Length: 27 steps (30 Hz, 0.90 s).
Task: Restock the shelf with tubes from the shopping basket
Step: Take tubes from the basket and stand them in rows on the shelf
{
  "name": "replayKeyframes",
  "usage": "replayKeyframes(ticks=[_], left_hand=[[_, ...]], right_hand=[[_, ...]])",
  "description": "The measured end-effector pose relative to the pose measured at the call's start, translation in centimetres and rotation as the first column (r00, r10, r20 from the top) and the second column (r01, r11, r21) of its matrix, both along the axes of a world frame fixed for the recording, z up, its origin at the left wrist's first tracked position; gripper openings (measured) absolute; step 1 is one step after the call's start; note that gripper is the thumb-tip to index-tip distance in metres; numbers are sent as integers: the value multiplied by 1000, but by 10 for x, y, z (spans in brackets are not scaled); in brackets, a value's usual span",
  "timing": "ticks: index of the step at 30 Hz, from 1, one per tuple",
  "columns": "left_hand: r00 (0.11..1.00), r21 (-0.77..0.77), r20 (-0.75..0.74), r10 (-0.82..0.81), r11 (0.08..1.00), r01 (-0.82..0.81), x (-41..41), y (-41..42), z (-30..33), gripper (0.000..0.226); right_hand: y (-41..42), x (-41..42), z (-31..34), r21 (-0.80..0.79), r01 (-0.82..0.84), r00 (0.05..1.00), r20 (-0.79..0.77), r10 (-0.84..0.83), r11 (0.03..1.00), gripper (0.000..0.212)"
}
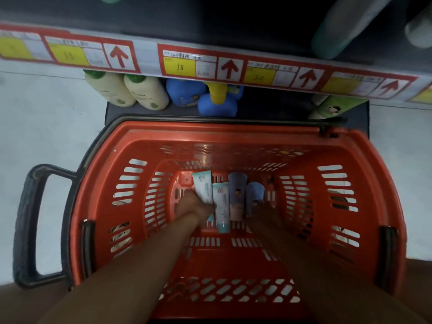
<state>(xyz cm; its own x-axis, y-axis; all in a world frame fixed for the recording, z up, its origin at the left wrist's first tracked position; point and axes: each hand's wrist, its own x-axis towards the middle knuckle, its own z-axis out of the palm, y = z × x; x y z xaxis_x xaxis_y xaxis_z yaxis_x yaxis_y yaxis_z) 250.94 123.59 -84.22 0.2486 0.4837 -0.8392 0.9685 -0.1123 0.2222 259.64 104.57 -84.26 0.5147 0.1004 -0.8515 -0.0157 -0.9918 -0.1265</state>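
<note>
- Reaching down to the basket floor, the left hand [195, 204] lies over the near end of a white-and-teal plastic tube [203, 184]; its fingers seem curled onto it, though the dim light leaves it unclear whether the hold is firm.
- On the other side, the right hand [266, 210] is at the near end of a lavender-blue plastic tube [254, 191], touching it or nearly so; how it is set, curled or loose, I cannot tell.
- Between them lie a second white-and-teal tube [222, 206] and a taller lavender tube with a pink base [236, 195], side by side.
- All four tubes rest at the bottom of the red slotted plastic shopping basket [339, 148] with its dark grey handle [28, 225] at left.
- Beyond the basket's far rim runs the shelf edge with red-and-yellow price labels [210, 64]; cream bottles [126, 90] and blue bottles [187, 92] stand beneath it.
- My reading: this is the pick-up step, and the tubes are yet to be shelved.
- Next, each hand likely needs a sure hold before lifting clear of the basket walls toward the shelf.
</note>
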Motion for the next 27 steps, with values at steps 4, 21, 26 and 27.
replayKeyframes(ticks=[4, 21, 26, 27], left_hand=[[999, 4, 27, -46, 999, 46, 3, 6, 26, 38], [924, 275, 350, -155, 960, 56, -9, -24, 194, 76], [862, 385, 447, -239, 921, 56, -3, -31, 251, 67], [849, 401, 465, -251, 915, 51, -2, -32, 262, 65]], right_hand=[[5, 3, 20, 72, 70, 997, 36, -73, 995, 62], [-11, 9, 195, 367, 75, 909, 356, -215, 927, 58], [-16, 18, 254, 432, -19, 855, 474, -208, 902, 60], [-18, 20, 265, 446, -44, 836, 507, -212, 894, 57]])
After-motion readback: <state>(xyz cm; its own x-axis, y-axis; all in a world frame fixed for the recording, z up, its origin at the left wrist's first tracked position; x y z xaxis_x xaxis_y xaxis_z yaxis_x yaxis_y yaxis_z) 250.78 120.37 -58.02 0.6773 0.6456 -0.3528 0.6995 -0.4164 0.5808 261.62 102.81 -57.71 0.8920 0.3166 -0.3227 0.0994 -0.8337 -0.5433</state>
